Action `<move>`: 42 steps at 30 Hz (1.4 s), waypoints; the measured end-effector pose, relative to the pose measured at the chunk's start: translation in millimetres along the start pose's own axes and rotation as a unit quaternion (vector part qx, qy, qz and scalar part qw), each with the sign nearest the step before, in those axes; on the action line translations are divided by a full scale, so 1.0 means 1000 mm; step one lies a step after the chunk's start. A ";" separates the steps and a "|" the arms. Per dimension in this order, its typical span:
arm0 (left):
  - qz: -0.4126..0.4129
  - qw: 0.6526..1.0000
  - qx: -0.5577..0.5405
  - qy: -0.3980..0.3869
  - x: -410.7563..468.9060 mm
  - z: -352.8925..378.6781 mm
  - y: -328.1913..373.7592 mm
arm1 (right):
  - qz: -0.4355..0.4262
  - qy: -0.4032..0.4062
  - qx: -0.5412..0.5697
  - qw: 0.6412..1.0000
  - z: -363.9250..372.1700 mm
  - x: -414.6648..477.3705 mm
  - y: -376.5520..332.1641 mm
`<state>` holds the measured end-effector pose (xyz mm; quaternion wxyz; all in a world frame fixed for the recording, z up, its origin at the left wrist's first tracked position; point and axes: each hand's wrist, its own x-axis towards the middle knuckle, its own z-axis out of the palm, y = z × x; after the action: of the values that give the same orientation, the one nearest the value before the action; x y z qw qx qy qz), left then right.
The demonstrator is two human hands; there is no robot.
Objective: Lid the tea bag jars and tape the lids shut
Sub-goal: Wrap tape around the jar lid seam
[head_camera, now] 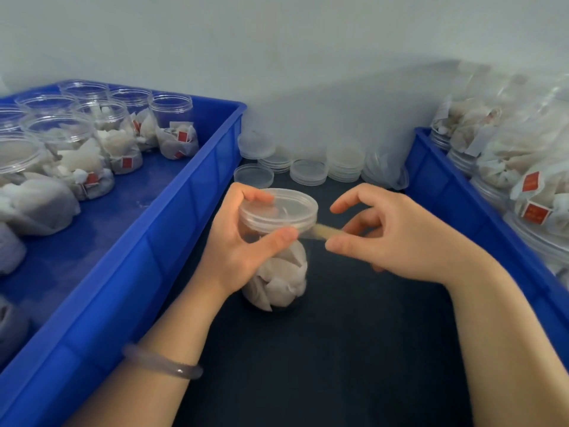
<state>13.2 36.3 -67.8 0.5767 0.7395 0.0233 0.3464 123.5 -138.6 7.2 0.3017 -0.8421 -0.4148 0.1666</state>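
A clear plastic jar (pixel 278 278) full of white tea bags stands on the dark table in the middle, with a clear lid (pixel 278 209) on top. My left hand (pixel 243 241) grips the jar at the lid, fingers on top and thumb pressing on the rim's front. A strip of translucent tape (pixel 320 233) runs from under that thumb to the right. My right hand (pixel 397 235) pinches the tape's free end between thumb and a finger; its index finger arches above.
A blue crate (pixel 184 192) on the left holds several open jars of tea bags (pixel 172 131). Another blue crate (pixel 437 180) on the right holds lidded jars (pixel 529 192). Stacks of loose clear lids (pixel 308 171) lie at the back by the wall.
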 end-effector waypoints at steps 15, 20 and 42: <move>-0.161 0.941 -0.283 -0.092 -0.003 -0.002 0.012 | -0.020 -0.007 0.054 0.998 -0.006 -0.006 -0.005; -0.192 0.927 -0.298 -0.123 -0.008 0.000 0.003 | -0.076 -0.103 0.077 0.989 -0.001 -0.001 0.000; -0.209 0.958 -0.181 -0.080 -0.003 -0.005 0.007 | -0.024 -0.017 0.102 0.994 -0.008 -0.010 -0.003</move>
<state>5.4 37.0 -63.1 0.7606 0.6264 0.0680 0.1563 119.8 -148.0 15.3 0.3830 -0.7938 -0.4207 0.2150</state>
